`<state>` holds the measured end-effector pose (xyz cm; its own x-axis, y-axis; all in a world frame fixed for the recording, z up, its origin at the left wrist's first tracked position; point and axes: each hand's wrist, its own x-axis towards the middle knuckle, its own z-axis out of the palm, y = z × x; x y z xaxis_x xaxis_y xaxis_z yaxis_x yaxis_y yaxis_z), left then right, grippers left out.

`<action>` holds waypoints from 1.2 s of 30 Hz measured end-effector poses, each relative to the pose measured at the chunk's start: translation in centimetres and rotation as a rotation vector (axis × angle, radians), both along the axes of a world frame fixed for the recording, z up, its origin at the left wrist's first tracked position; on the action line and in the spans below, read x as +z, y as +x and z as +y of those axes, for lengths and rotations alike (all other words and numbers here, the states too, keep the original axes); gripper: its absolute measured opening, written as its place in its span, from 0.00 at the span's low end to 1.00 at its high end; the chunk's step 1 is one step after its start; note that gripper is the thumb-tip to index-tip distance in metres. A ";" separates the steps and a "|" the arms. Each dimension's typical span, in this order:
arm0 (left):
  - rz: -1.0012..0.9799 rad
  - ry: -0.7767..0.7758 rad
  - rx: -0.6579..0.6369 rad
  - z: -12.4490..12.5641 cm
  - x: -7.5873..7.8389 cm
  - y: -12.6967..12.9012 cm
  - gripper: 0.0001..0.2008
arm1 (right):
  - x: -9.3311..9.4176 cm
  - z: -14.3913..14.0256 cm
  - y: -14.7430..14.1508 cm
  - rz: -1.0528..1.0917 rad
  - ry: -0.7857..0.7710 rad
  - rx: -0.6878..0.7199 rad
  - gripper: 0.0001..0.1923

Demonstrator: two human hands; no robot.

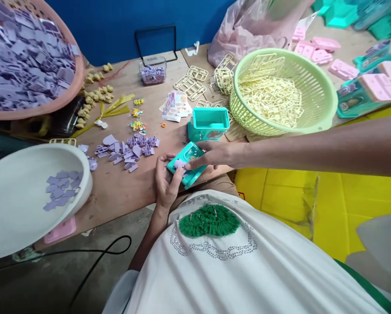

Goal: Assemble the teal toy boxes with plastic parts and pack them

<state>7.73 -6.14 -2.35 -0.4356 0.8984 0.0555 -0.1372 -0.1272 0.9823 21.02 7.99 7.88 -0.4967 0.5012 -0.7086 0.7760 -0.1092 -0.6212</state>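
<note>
1. Nearest the camera we see a white shirt [234, 270] with a green patch [209, 220]; a black cable [94, 261] loops over the grey floor to its left.
2. At far left, a white bowl [15, 209] holds a few lilac pieces, and above it a pink basket [71, 91] is heaped with many more.
3. Loose lilac pieces [130, 150] lie scattered on the bare wooden table [117, 192], just left of the hands.
4. Our left hand [166, 183] grips the teal panel [187, 168] from below, at the table's near edge in front of the body.
5. Our right hand [211, 155] is closed in a pinch, pressing a small lilac piece [179, 164] onto that panel.
6. We judge the step to be seating the lilac piece in the panel; the next move calls for firm, square pressure while the left hand steadies the part.
7. Behind the hands stands a teal box [208, 123]; further back lie printed cards [176, 106] and a clear tub [152, 72].
8. To the right, a green basket [316, 87] holds cream sprues; pink parts [316, 50] and a plastic bag [248, 30] lie beyond.
9. A blue wall [133, 17] backs the table; yellow sheeting [346, 205] covers the lower right.
</note>
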 end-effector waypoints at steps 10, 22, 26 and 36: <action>-0.033 -0.023 0.002 0.9 -0.4 -0.6 0.21 | -1.6 -0.9 2.1 0.316 0.558 0.160 0.35; 0.217 -0.006 0.240 3.2 -0.8 -0.1 0.21 | -4.2 0.6 0.5 0.865 0.717 0.465 0.16; 0.206 -0.005 0.229 3.3 -0.7 -0.3 0.21 | -4.0 0.9 0.2 0.884 0.723 0.588 0.15; 0.199 -0.078 0.155 3.5 -0.3 -0.9 0.15 | -2.8 1.5 1.4 1.068 0.662 -0.002 0.24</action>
